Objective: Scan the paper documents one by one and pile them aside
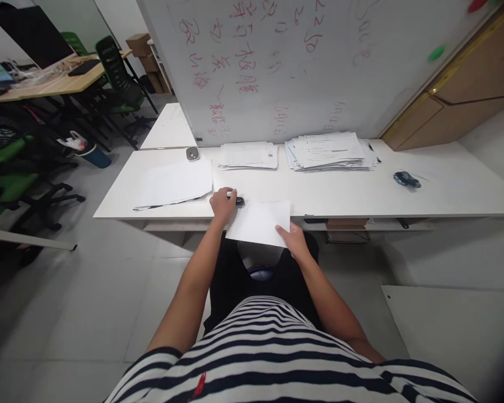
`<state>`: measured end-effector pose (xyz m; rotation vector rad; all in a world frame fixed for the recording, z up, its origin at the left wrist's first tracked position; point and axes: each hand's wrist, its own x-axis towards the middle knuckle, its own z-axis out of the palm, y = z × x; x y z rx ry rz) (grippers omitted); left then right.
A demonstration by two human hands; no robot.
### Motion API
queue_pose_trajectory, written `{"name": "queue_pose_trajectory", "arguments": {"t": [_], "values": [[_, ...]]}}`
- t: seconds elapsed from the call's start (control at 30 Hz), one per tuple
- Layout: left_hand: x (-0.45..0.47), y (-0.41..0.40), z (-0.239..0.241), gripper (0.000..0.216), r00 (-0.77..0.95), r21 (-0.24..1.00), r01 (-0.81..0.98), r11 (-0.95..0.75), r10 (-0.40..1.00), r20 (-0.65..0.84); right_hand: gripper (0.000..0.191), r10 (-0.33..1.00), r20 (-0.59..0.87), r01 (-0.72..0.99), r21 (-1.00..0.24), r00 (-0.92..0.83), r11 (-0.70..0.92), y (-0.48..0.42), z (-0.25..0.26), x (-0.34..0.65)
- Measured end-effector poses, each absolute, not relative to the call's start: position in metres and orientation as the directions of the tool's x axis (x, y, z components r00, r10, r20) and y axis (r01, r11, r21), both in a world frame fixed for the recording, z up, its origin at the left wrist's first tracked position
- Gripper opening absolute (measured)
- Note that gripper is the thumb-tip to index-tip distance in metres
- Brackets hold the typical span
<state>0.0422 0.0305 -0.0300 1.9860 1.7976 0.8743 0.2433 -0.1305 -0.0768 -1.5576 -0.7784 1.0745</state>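
Observation:
My left hand [223,205] is on the desk, its fingers closed around what looks like a small black stapler [240,200]. Most of that tool is hidden under the hand; only its dark rounded end shows. My right hand [294,240] grips the lower right corner of a white sheet of paper [258,221], thumb on top and fingers underneath. The sheet juts past the desk's front edge, and its upper left corner lies by the black tool. Whether it is one sheet or a few, I cannot tell.
On the white desk [340,196] are loose papers [176,182] at left, a neat paper stack [248,155], and a taller messy stack [327,151]. A small silver object [192,153] and a dark glossy object [406,179] also lie there. A whiteboard [294,84] rises behind.

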Motion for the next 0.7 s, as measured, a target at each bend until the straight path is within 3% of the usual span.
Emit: {"name": "queue_pose_trajectory", "arguments": {"t": [0.2, 0.37, 0.53, 0.7], "values": [[0.041, 0.031, -0.034, 0.030, 0.029, 0.587, 0.788, -0.187, 0.963, 0.269, 0.044, 0.898, -0.270, 0.041, -0.952, 0.348, -0.302, -0.150, -0.060, 0.273], [0.043, 0.031, -0.041, 0.038, 0.027, 0.503, 0.838, -0.210, 0.937, 0.347, 0.041, 0.834, -0.214, 0.131, -0.938, 0.509, -0.321, -0.171, -0.041, 0.305], [0.043, 0.030, -0.051, 0.040, 0.064, 0.342, 0.911, -0.231, 0.898, 0.435, 0.048, 0.761, -0.276, 0.033, -0.931, 0.587, -0.364, -0.187, -0.049, 0.318], [0.043, 0.033, -0.057, 0.039, 0.078, 0.301, 0.923, -0.240, 0.882, 0.465, 0.051, 0.755, -0.290, -0.089, -0.951, 0.588, -0.296, -0.193, -0.062, 0.319]]}}
